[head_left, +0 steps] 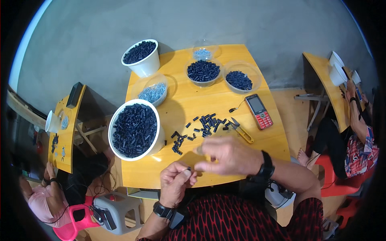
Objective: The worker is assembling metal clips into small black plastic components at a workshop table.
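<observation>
My left hand [175,181] is closed near the front edge of the yellow table, pinching a small black plastic piece [189,168] between thumb and fingertips. Just right of it hovers my right hand [228,156], slightly blurred, with the thumb apart from the fingers and nothing visible held. Beyond both hands lies a loose scatter of small black tube-shaped pieces [208,123]. Yellow-handled snips [241,131] rest right of the scatter, blades pointing away from me. To the left stands a large white bucket [160,141] filled with similar black pieces.
A second white bucket [149,66] stands at the far left. Clear bowls hold bluish small parts [152,93], black pieces [204,71] and dark slender parts [239,80]. A red-keyed phone [258,111] lies at right. People sit at side tables [329,89] on both sides.
</observation>
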Available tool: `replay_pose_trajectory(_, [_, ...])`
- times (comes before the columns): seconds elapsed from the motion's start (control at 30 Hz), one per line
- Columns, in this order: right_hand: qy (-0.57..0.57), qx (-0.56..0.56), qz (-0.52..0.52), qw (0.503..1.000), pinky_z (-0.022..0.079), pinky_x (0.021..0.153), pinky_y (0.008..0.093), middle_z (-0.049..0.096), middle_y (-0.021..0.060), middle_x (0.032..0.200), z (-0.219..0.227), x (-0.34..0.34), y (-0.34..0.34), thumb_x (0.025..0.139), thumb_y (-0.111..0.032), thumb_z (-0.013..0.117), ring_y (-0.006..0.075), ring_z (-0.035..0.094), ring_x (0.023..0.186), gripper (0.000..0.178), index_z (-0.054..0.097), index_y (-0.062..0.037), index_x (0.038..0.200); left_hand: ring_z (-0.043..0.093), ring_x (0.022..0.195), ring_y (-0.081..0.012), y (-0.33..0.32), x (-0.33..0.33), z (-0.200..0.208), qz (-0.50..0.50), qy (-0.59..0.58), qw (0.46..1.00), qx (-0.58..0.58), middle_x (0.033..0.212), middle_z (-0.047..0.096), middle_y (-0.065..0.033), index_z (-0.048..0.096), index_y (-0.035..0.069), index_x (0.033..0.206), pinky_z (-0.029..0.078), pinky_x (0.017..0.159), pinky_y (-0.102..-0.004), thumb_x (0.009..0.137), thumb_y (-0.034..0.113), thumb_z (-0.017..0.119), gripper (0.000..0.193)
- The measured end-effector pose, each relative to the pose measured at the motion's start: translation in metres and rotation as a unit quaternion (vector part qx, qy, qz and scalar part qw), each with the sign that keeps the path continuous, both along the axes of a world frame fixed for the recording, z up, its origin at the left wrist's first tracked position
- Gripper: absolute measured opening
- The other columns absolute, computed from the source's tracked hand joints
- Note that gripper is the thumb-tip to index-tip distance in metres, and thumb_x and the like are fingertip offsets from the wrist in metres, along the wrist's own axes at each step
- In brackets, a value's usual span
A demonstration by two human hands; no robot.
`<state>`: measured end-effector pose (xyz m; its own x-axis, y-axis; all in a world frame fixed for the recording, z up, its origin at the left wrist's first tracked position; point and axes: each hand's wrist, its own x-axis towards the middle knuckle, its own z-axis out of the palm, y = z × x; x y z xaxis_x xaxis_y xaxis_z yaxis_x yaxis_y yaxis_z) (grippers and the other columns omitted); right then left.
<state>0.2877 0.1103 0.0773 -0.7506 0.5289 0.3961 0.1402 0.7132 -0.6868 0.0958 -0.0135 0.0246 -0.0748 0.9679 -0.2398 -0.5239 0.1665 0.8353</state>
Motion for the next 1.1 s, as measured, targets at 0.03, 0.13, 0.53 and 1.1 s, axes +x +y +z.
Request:
replay_pose_trajectory(0.03, [0.004, 0.004, -0.043, 0.999, 0.049, 0.060, 0.0429, 0.057, 0.0160, 0.073, 0.009, 0.005, 0.012, 0.087, -0.019, 0.071, 0.0334, 0.063, 0.067, 0.025, 0.059, 0.0024, 0.083, 0.062, 0.068, -0.0182, 0.002, 0.002, 0.007, 0.030, 0.009, 0.999, 0.019, 0.083, 0.063, -0.0094, 0.058, 0.003, 0.087, 0.053, 0.059, -0.0292, 0.091, 0.008, 0.066, 0.010])
replay_pose_trajectory(0.13, [0.070, -0.110, -0.144, 0.981, 0.049, 0.060, 0.0421, 0.058, 0.0186, 0.070, 0.027, 0.000, 0.047, 0.088, -0.016, 0.068, 0.0349, 0.063, 0.065, 0.026, 0.057, 0.0057, 0.078, 0.054, 0.060, -0.0162, 0.003, -0.013, 0.018, 0.114, 0.083, 0.979, 0.148, 0.077, 0.056, -0.0081, 0.054, 0.004, 0.086, 0.047, 0.054, -0.0265, 0.092, 0.015, 0.065, 0.016])
replay_pose_trajectory(0.53, [-0.019, 0.063, -0.066, 0.996, 0.052, 0.096, 0.0451, 0.058, 0.0221, 0.125, -0.012, -0.073, 0.132, 0.087, -0.002, 0.060, 0.0388, 0.062, 0.110, 0.029, 0.055, 0.0078, 0.114, 0.049, 0.064, -0.0093, -0.080, -0.167, -0.017, 0.545, 0.262, 0.796, -0.010, 0.078, 0.056, -0.0013, 0.052, 0.011, 0.088, 0.037, 0.054, -0.0228, 0.101, 0.030, 0.050, 0.024])
replay_pose_trajectory(1.1, [-0.082, 0.068, 0.012, 0.994, 0.053, 0.089, 0.0456, 0.063, 0.0253, 0.101, -0.042, -0.133, 0.160, 0.085, 0.007, 0.056, 0.0412, 0.064, 0.101, 0.008, 0.063, 0.0073, 0.089, 0.047, 0.045, -0.0170, -0.139, -0.216, -0.167, 0.372, 0.169, 0.844, -0.347, 0.061, 0.049, -0.0009, 0.060, 0.011, 0.082, 0.037, 0.041, -0.0313, 0.091, 0.012, 0.062, 0.009])
